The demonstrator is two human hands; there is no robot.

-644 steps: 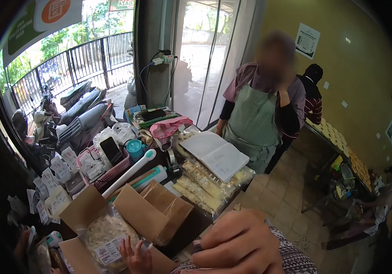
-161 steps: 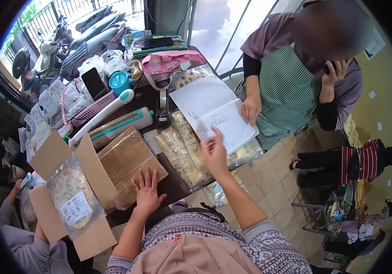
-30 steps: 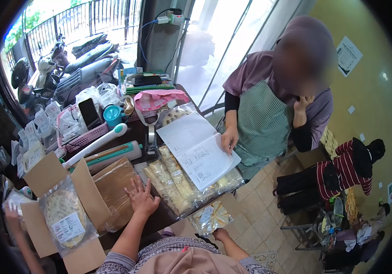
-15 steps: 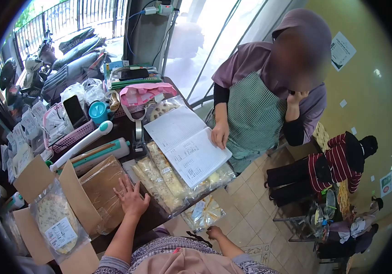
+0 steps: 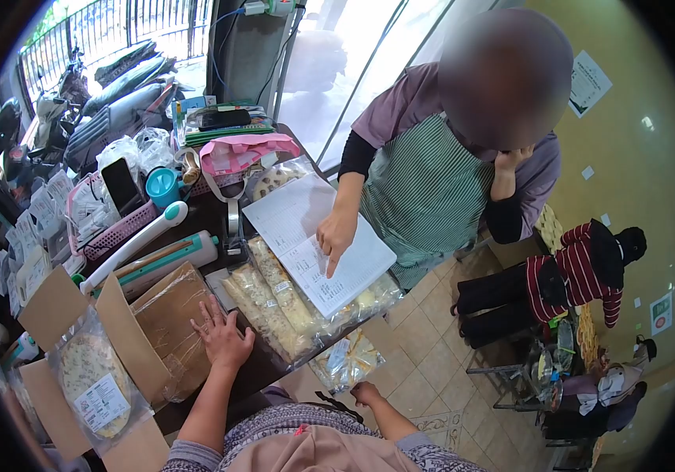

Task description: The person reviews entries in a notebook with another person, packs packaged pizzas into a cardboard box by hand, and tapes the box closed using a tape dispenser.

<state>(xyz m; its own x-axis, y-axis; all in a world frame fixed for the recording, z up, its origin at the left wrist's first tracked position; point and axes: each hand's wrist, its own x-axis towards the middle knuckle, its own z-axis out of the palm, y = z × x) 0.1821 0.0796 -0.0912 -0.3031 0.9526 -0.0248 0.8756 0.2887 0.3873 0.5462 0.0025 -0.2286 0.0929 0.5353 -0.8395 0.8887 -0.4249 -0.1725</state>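
My left hand lies with fingers spread on a brown, clear-wrapped package beside the open cardboard box. In the box's opening is a round flatbread-like item in a clear labelled bag. My right hand, low beside the table edge, has its fingers curled at the near edge of a clear plastic pack of yellowish food pieces; the grip is partly hidden. Further in, an open notebook rests on long bagged baked goods.
Across the table, a person in a striped apron points at the notebook. A pink basket, turquoise mug, phone and white-green sealer crowd the back left. Other people stand at the right.
The other person's hand has moved from the notebook's edge onto its written page, finger pointing. That person leans closer. My right hand and its pack shift slightly; my left hand stays on the wrapped package.
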